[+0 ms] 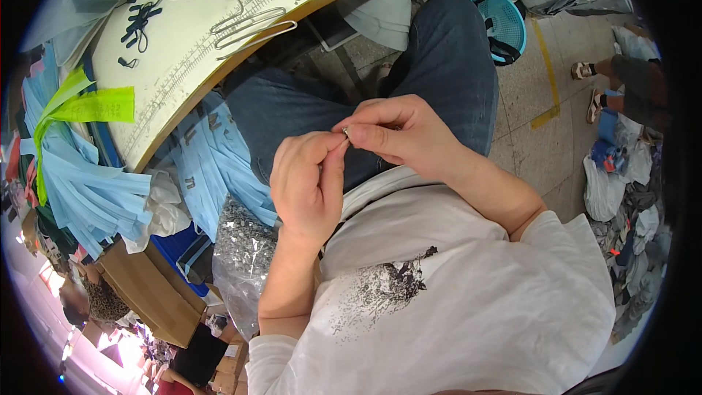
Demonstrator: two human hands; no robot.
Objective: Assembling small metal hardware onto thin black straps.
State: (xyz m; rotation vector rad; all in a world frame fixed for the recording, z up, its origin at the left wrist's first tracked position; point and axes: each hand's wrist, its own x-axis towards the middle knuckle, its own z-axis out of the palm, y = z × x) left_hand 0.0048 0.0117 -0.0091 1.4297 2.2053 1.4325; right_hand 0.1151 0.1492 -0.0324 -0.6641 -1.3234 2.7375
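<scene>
Over my lap, my left hand (307, 183) and my right hand (402, 135) meet fingertip to fingertip. Both pinch a tiny shiny metal piece (346, 132), largely covered by the fingers, so its exact kind does not show. Left of my thigh hang light blue fabric strips (223, 164) with small dark metal fittings on them. Beside my left forearm stands a clear plastic bag (245, 249) full of small dark and silvery pieces. Another bundle of light blue strips (95, 183), tied with a lime green band (95, 106), hangs farther left.
A pale worktable (172, 44) with ruler markings curves ahead, bearing a bent wire (252, 29) and black cord pieces (139, 25). A turquoise basket (506, 25) sits on the floor ahead right. At lower left is a cardboard box (150, 292). Another person's legs (636, 80) show at right.
</scene>
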